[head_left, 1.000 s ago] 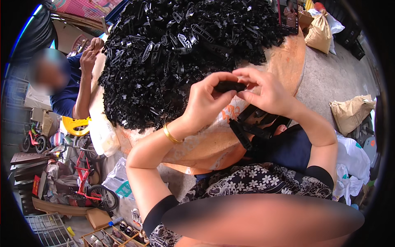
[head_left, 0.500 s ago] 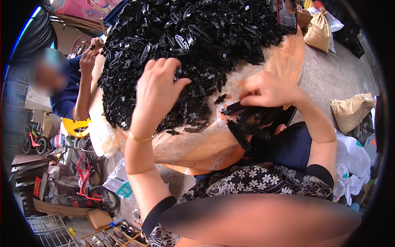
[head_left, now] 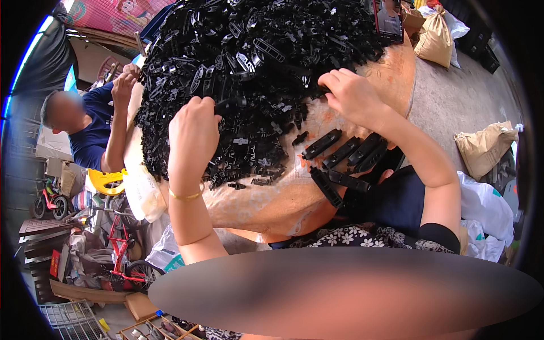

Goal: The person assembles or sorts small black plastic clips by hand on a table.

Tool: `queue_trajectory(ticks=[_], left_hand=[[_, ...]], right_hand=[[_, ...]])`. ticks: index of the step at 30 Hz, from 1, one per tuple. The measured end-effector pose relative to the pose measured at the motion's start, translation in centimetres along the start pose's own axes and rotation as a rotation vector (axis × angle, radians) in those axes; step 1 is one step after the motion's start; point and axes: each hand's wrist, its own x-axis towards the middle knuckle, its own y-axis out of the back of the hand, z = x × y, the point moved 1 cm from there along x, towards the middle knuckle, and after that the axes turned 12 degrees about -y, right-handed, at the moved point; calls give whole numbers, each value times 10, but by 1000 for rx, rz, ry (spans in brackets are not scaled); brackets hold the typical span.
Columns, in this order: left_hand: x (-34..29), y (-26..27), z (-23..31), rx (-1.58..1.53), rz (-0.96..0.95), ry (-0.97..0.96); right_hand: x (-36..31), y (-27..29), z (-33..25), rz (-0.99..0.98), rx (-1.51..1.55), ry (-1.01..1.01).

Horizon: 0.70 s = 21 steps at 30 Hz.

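Beneath my hands, an orange table (head_left: pixel 391 71) bears a heap of black plastic parts (head_left: pixel 272 65). Past my right hand (head_left: pixel 348 96), a tan sack (head_left: pixel 435 39) hides its contents; nearer me, left of my left hand (head_left: pixel 194 129), is a whitish bag (head_left: pixel 143 190), filling unclear. This side of my right hand lie longer black pieces (head_left: pixel 322 144). Both grips curl narrow; I cannot tell whether either holds anything.
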Motion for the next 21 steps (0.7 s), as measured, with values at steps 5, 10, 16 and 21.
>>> queue_trajectory(ticks=[5,10,16,21], left_hand=[[11,8,24,-471,338,-17],[22,-35,43,-1151,303,54],[21,-56,73,-1584,122,224],[20,-59,82,-1883,143,388]], right_hand=[[-2,9,2,73,22,-36],[-3,36,-11,-74,308,-204],[-17,36,-39,-89,735,-286],[-22,34,-45,11,661,-131]])
